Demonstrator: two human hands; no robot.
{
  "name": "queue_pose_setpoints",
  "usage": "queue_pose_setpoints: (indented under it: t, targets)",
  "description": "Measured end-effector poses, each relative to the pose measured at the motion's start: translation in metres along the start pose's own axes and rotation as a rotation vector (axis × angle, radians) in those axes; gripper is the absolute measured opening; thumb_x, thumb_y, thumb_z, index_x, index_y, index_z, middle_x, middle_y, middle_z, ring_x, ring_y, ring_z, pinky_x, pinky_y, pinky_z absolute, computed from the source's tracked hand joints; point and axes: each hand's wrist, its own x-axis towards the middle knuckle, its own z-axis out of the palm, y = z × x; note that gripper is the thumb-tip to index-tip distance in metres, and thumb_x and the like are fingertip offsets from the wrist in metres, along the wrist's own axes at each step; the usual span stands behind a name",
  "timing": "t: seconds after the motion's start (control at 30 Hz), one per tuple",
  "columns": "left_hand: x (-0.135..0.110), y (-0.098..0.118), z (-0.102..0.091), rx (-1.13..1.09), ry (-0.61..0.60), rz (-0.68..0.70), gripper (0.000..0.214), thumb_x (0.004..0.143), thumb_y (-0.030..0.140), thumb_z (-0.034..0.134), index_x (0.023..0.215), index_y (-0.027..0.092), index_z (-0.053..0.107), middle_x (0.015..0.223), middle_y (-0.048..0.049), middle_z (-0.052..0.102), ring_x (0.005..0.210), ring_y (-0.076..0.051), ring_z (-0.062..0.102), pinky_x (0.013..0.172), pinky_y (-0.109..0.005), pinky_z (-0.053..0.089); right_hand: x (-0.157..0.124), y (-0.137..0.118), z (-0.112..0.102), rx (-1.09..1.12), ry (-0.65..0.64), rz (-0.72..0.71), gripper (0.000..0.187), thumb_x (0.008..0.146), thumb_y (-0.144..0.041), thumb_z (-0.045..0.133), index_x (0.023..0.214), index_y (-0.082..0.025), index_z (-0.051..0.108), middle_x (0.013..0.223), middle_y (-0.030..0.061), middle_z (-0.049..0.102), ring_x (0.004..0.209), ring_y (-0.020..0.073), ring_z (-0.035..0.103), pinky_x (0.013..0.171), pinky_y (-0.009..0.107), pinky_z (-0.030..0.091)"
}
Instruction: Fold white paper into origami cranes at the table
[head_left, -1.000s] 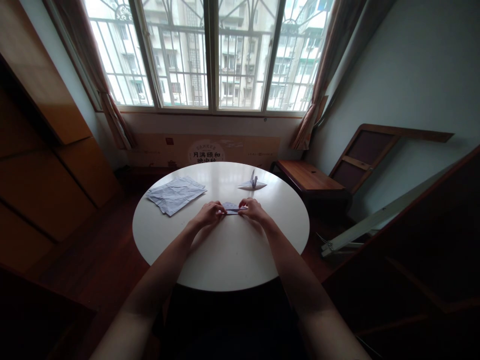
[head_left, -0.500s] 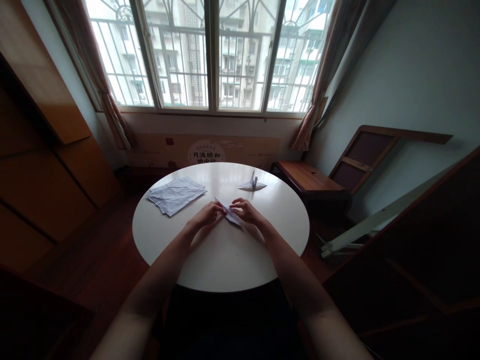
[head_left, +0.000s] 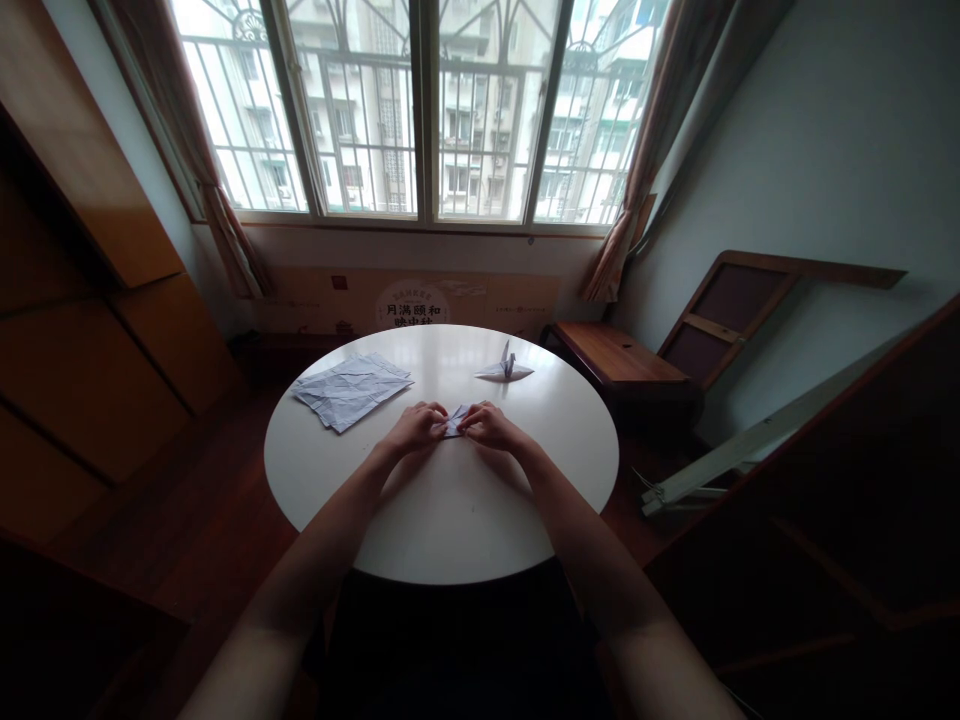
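Between my two hands, near the middle of the round white table (head_left: pixel 457 530), is a small piece of folded paper (head_left: pixel 453 424), pale with bluish creases. My left hand (head_left: pixel 418 426) pinches its left side with the fingers bent together. On the right side, my right hand (head_left: pixel 489 426) grips the paper the same way. The fingers cover much of the paper, so its full shape is hidden. Beyond my right hand stands a finished paper crane (head_left: pixel 506 366) with its wings spread. Several creased paper sheets (head_left: pixel 352 390) lie stacked beyond my left hand.
A wooden stool or bench (head_left: pixel 622 352) stands past the table's right far side, by a leaning wooden frame (head_left: pixel 724 310). A printed cardboard panel (head_left: pixel 480 295) is under the window. Wooden cabinets (head_left: pixel 142 360) line the left; a dark slanted piece of furniture (head_left: pixel 847 520) is at right.
The folded paper has turned from a long slanting shape into a more compact one between the fingers. My left hand has shifted slightly; the crane and sheets stay put.
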Motion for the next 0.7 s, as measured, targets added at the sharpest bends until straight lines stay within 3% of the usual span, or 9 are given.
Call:
queue_pose_setpoints:
  t: [0.1, 0.2, 0.4, 0.53, 0.7]
  targets:
    - [0.002, -0.005, 0.005, -0.004, -0.001, -0.007, 0.024, 0.082, 0.021, 0.058, 0.098, 0.027, 0.075, 0.111, -0.0025, 0.069, 0.102, -0.021, 0.059, 0.096, -0.034, 0.042, -0.002, -0.007, -0.003, 0.018, -0.024, -0.002, 0.017, 0.08, -0.021, 0.064, 0.089, -0.028, 0.077, 0.092, 0.0035, 0.07, 0.086, 0.018, 0.062, 0.086, 0.031, 0.041]
    - [0.003, -0.007, 0.007, -0.046, 0.011, 0.011, 0.026, 0.081, 0.016, 0.058, 0.098, 0.027, 0.074, 0.108, -0.0019, 0.07, 0.1, -0.02, 0.06, 0.094, -0.033, 0.043, -0.002, -0.009, -0.004, 0.007, -0.02, -0.039, 0.02, 0.079, -0.019, 0.065, 0.094, -0.029, 0.076, 0.087, 0.0026, 0.07, 0.088, 0.0189, 0.06, 0.09, 0.033, 0.039]
    - [0.003, -0.005, 0.004, -0.155, 0.021, 0.03, 0.029, 0.075, 0.009, 0.058, 0.093, 0.025, 0.075, 0.096, -0.0014, 0.074, 0.09, -0.017, 0.065, 0.086, -0.029, 0.046, 0.004, 0.001, 0.005, 0.06, 0.024, -0.175, 0.022, 0.079, -0.019, 0.067, 0.097, -0.028, 0.075, 0.104, 0.0044, 0.07, 0.097, 0.0205, 0.059, 0.089, 0.033, 0.042]
    - [0.004, -0.007, 0.003, -0.231, -0.003, 0.006, 0.022, 0.073, 0.013, 0.061, 0.088, 0.021, 0.076, 0.088, -0.003, 0.075, 0.082, -0.018, 0.067, 0.079, -0.026, 0.048, 0.005, 0.008, 0.011, 0.212, -0.002, -0.155, 0.02, 0.078, -0.019, 0.067, 0.095, -0.025, 0.076, 0.104, 0.0056, 0.07, 0.092, 0.0196, 0.063, 0.084, 0.031, 0.046]
    - [0.002, -0.01, 0.002, -0.397, -0.067, 0.032, 0.014, 0.074, 0.025, 0.067, 0.08, 0.017, 0.076, 0.099, -0.0067, 0.074, 0.087, -0.021, 0.068, 0.077, -0.026, 0.049, 0.002, 0.008, 0.009, 0.343, -0.038, -0.154, 0.017, 0.079, -0.028, 0.068, 0.092, -0.02, 0.076, 0.101, 0.0079, 0.07, 0.085, 0.0185, 0.065, 0.079, 0.029, 0.049]
